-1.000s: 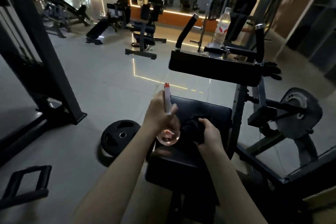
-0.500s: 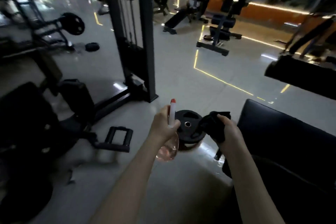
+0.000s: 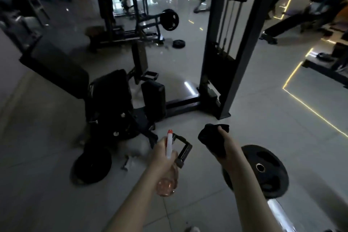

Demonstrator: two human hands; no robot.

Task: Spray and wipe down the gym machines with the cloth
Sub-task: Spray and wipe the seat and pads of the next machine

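The cloth [image 3: 209, 137], dark and bunched into a wad, sits in the right hand [image 3: 227, 148], whose fingers are curled tight around it in the air above the floor [image 3: 273, 122]. Just to the left, the left hand [image 3: 160, 156] is wrapped around the neck of the spray bottle [image 3: 167, 184]. The white, red-tipped nozzle stands up above the knuckles and the clear pinkish body hangs below the palm. Whether a finger rests on the trigger I cannot tell. Neither hand touches a machine.

Under the right forearm a weight plate [image 3: 267, 171] lies flat on the floor. Just beyond the left hand a black handle [image 3: 183, 151] lies loose, and a second plate [image 3: 92, 167] lies further to that hand's left. Ahead of the left hand stands the seated machine [image 3: 111, 96] with its dark pads. Ahead of the right hand rises the tall cable tower [image 3: 226, 43]. Far past both are benches [image 3: 301, 22] and racks, too blurred to describe.

The step in hand looks like the approach to the next machine, most likely the seated one. To do it well, the feet should pass around the handle and both plates. The nozzle should come close to the backrest and point squarely at the vinyl, not at the floor, and a light mist will do. The wad is best opened so that a flat face meets the pad. Overlapping strokes from top to bottom should follow, and then the smaller pad [image 3: 153, 98] beside it.
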